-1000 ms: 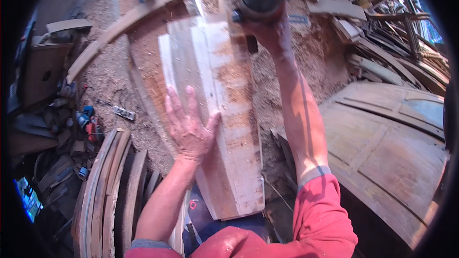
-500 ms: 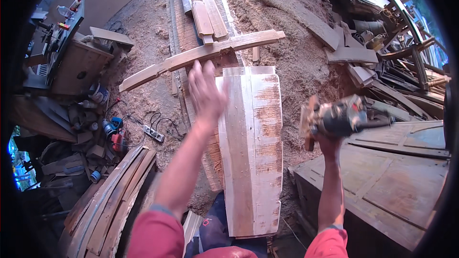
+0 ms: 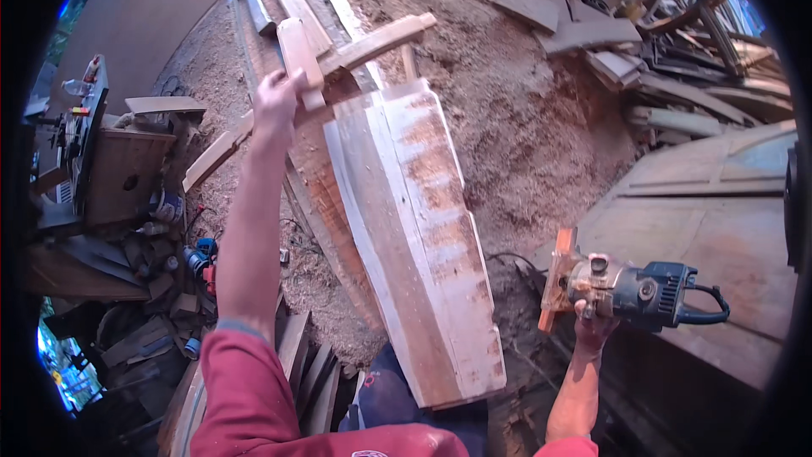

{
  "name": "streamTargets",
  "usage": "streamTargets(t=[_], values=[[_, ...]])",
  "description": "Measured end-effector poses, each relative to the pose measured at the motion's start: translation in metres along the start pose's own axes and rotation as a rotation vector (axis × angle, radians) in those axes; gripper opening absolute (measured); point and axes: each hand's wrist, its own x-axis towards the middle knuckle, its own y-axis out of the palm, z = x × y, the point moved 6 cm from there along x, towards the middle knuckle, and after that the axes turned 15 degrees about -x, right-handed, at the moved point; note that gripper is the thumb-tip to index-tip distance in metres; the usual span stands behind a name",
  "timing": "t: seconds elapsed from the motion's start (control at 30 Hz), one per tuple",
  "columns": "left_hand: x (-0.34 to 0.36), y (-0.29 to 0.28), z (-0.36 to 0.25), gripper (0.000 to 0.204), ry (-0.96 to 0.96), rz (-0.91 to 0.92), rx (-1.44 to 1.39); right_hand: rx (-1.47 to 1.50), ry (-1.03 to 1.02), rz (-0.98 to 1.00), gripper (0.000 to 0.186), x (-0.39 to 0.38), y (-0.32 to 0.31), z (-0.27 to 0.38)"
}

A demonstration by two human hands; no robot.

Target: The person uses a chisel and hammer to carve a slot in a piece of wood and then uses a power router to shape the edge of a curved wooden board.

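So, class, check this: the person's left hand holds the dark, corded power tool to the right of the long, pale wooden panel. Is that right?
Not quite: the head view shows the right hand holding the dark, corded power tool, right of the wooden panel.

This is a woodworking workshop, judging by the wide wooden board (image 3: 414, 245) and the surroundings about it. Sawdust and shavings (image 3: 524, 118) thickly coat the ground beyond the board and to its right, where timber scraps (image 3: 710, 76) are heaped farther off. Nearer on the board's right are a handheld power tool (image 3: 643, 292) and large wooden panelling (image 3: 668, 245). To the board's left, jumbled offcuts (image 3: 152, 322) and planks (image 3: 293, 343) crowd the ground.
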Motion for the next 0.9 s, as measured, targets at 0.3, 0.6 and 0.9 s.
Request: streamTargets(t=[0.3, 0.6, 0.9], values=[[-0.323, 0.061, 0.081, 0.059, -0.205, 0.048, -0.008, -0.108, -0.199, 0.158, 0.076, -0.044, -0.011, 0.003], [-0.324, 0.077, 0.079, 0.068, 0.116, 0.053, 0.791, 0.700, 0.043, 0.436, 0.080, -0.066, 0.002, 0.011], [-0.347, 0.120, 0.116, 0.046, 0.601, 0.063, 0.846, 0.689, -0.278, 0.413, 0.061, -0.085, 0.026, 0.015]])
